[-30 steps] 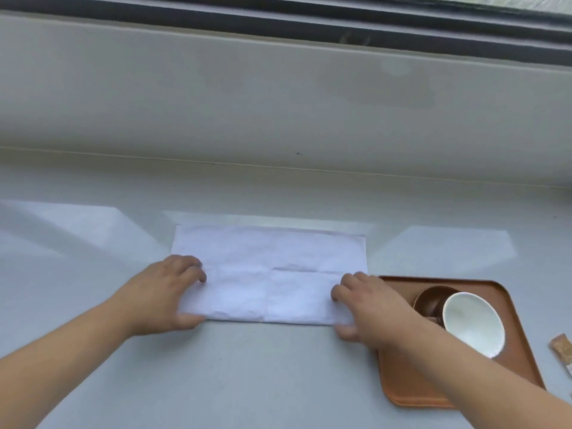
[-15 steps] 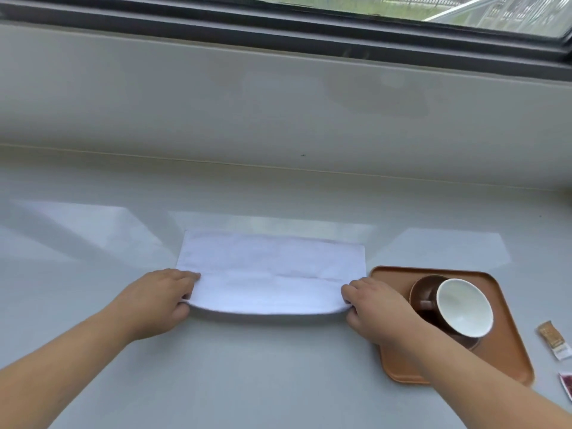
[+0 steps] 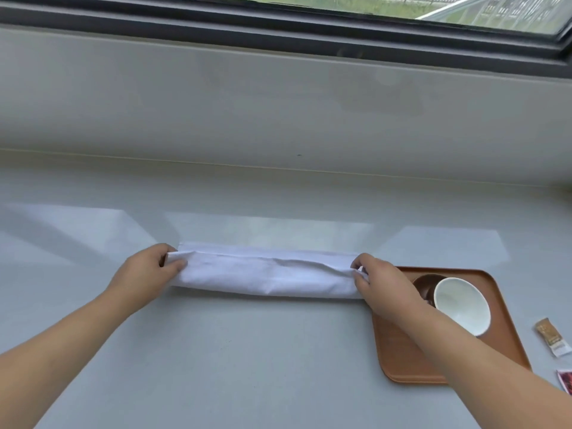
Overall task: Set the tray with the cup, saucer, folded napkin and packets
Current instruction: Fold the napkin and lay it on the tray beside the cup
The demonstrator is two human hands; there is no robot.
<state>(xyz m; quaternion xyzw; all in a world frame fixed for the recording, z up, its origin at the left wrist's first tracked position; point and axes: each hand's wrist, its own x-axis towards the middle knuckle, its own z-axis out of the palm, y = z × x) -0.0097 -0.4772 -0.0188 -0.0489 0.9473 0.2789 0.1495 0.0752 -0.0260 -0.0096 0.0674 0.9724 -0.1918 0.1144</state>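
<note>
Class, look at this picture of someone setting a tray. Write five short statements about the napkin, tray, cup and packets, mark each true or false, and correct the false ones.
1. Both hands hold the napkin, left hand at one end, right hand at the other. True.
2. The napkin lies on the tray. False: it is on the counter, left of the tray.
3. The cup is on the tray. True.
4. Both packets are on the tray. False: the brown packet and the red packet lie on the counter, right of the tray.
5. The cup is white inside. True.
</note>
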